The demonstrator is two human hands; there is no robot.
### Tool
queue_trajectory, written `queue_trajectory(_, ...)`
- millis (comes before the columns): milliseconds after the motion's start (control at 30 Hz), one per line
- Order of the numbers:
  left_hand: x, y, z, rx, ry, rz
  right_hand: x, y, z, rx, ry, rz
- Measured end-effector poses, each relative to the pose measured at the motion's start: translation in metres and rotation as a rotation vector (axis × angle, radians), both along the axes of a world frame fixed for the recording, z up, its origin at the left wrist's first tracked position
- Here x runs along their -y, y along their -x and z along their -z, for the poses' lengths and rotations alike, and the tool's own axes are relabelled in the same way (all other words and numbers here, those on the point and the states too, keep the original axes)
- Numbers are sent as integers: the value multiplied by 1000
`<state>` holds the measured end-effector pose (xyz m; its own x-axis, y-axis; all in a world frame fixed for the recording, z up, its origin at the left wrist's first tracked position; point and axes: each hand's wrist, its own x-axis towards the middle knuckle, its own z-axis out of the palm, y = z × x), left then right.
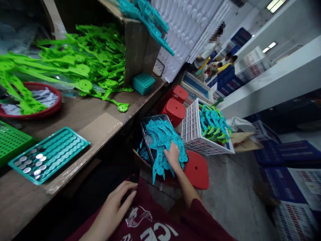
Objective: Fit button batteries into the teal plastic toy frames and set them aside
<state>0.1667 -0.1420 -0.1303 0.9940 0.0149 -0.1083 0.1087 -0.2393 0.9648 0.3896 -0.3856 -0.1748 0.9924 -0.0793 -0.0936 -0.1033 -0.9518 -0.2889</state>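
My right hand (173, 154) reaches down into a pile of teal plastic parts (160, 134), its fingers closed on one of them. The parts are long and flat with forked ends, and they heap over a dark-rimmed tray (147, 140) beside the bench. Which part the fingers hold is partly hidden by the hand. My left hand (116, 202) hovers near my lap, in front of the maroon shirt. Its fingers are loosely bent with the thumb apart, and nothing shows between them.
On the bench (105, 124) lie bright green plastic parts (100, 60), a teal ridged tray (60, 147) with round metal discs, and a red basket (55, 107). Red stools (197, 169) and a white crate (193, 130) of parts stand on the floor. People (225, 62) are farther back.
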Motion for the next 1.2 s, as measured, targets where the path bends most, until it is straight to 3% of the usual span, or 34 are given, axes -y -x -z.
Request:
queue_trajectory(100, 0, 1, 1, -71, 63, -18, 18, 3, -18, 80, -117, 104)
queue_trajectory(200, 2, -14, -5, -195, 231, -19, 20, 23, -40, 110, -261, 92)
queue_trajectory(300, 7, -46, -23, -225, 530, -79, -13, 63, -55, 94, -561, -104)
queue_trajectory(400, 2, -77, -44, -25, 833, -158, -56, 107, -59, -67, -890, -369)
queue_trajectory(467, -11, -85, -55, 18, 910, -163, -75, 120, -61, -184, -984, -495)
queue_trajectory(567, -36, -77, -69, 32, 874, -226, -93, 102, -78, -239, -1082, -580)
queue_trajectory(633, -48, -66, -76, 50, 798, -256, -109, 77, -106, -87, -1111, -576)
queue_trajectory(700, -54, -58, -83, 71, 685, -276, -132, 59, -146, 203, -1092, -648)
queue_trajectory(800, -56, -56, -92, 135, 497, -360, -180, 54, -211, 492, -977, -992)
queue_trajectory(900, -55, -57, -96, 197, 375, -437, -234, 63, -250, 445, -801, -1191)
queue_trajectory(1000, -56, -53, -95, 195, 369, -439, -275, 66, -253, 235, -810, -1250)
queue_trajectory(1200, -63, -41, -85, 188, 484, -458, -305, 53, -228, -118, -1149, -1165)
